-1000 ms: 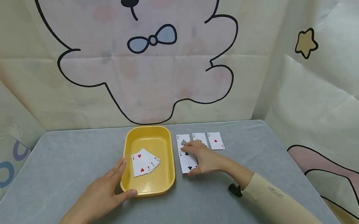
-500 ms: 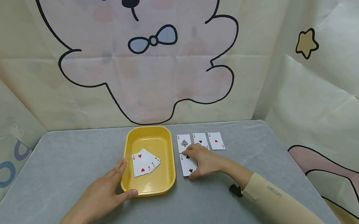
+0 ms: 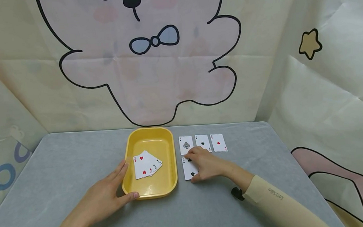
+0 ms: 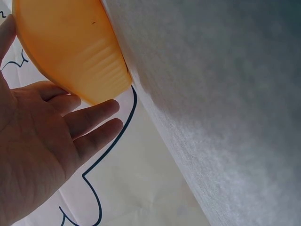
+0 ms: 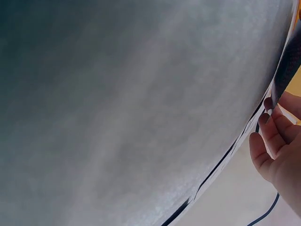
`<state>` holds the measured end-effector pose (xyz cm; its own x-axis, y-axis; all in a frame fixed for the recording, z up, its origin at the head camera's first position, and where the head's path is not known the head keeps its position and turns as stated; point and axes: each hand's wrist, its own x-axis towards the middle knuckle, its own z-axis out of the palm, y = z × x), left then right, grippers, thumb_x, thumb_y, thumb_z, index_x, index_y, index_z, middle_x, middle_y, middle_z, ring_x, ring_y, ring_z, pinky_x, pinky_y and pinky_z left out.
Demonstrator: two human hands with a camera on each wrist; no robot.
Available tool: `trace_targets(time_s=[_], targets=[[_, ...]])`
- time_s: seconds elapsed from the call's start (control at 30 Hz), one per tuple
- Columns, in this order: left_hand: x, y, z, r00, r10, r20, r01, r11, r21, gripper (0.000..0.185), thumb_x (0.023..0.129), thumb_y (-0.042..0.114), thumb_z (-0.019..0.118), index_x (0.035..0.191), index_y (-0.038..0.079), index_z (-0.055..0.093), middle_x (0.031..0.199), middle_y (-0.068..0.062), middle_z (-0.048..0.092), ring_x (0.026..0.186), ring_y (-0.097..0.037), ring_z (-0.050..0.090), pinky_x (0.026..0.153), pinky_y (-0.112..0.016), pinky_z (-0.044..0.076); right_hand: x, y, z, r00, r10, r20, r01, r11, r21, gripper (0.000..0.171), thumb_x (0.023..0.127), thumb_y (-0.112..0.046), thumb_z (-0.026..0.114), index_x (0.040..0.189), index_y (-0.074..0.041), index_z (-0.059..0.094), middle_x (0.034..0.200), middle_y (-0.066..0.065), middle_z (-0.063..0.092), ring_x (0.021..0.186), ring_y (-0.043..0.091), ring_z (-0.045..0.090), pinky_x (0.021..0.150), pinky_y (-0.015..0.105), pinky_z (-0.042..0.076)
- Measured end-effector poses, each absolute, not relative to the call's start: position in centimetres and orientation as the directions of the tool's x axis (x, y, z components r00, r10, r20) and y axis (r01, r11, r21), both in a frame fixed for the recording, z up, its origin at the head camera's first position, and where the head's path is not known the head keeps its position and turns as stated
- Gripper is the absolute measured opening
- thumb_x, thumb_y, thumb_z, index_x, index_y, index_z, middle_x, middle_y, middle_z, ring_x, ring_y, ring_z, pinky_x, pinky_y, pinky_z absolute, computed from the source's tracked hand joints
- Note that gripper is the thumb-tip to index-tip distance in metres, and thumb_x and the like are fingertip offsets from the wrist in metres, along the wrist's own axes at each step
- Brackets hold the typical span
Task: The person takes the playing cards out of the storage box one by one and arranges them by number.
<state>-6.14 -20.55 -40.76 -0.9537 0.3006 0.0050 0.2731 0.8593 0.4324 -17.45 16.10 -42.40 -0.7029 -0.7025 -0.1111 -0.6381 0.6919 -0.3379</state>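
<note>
While "2" (image 3: 183, 159) and clubs (image 3: 192, 174) mark the white card (image 3: 187, 168), the right hand (image 3: 206, 163) pinches it; the left hand (image 3: 104, 195), spread, touches a yellow tray (image 3: 152, 142).

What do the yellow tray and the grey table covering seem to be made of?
Yellow tray: probably plastic, smooth and glossy, judging by its highlights and molded, rounded corners.

Grey table covering: likely fabric, matte, with a mottled, slightly fuzzy surface.
</note>
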Motion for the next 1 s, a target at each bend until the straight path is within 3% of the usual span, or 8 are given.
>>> trace_targets(time_s=[0.4,0.77,1.0], targets=[[-6.2,-20.4,-40.7,-0.953,0.302,-0.009,0.268,0.861,0.432,0.108,0.087,0.075,0.068,0.166,0.011,0.031,0.170,-0.010,0.031,0.138,-0.043,0.053,0.102,-0.063,0.048,-17.6,16.2,-42.1,-0.718,-0.688,-0.105,-0.626,0.705,-0.333,0.079,0.076,-0.036,0.088,0.142,-0.002,0.061,0.138,0.012,0.057,0.128,0.029,0.048,0.111,0.050,0.041],[-6.2,-20.5,-40.8,-0.955,0.295,-0.022,0.256,0.861,0.440,0.110,0.086,0.075,0.069,0.167,0.012,0.029,0.170,-0.010,0.031,0.138,-0.043,0.053,0.102,-0.063,0.048,-18.2,16.2,-38.9,-0.761,-0.637,-0.122,-0.539,0.726,-0.427,0.082,0.083,-0.033,0.086,0.153,-0.008,0.051,0.152,0.012,0.049,0.142,0.031,0.043,0.116,0.050,0.041],[-6.2,-20.6,-40.9,-0.956,0.293,-0.025,0.253,0.863,0.436,0.110,0.086,0.076,0.068,0.167,0.013,0.028,0.171,-0.009,0.029,0.138,-0.043,0.053,0.102,-0.063,0.048,-18.2,15.4,-37.6,-0.767,-0.629,-0.128,-0.515,0.722,-0.462,0.078,0.086,-0.033,0.084,0.153,-0.010,0.052,0.152,0.010,0.049,0.139,0.028,0.048,0.114,0.048,0.044]])
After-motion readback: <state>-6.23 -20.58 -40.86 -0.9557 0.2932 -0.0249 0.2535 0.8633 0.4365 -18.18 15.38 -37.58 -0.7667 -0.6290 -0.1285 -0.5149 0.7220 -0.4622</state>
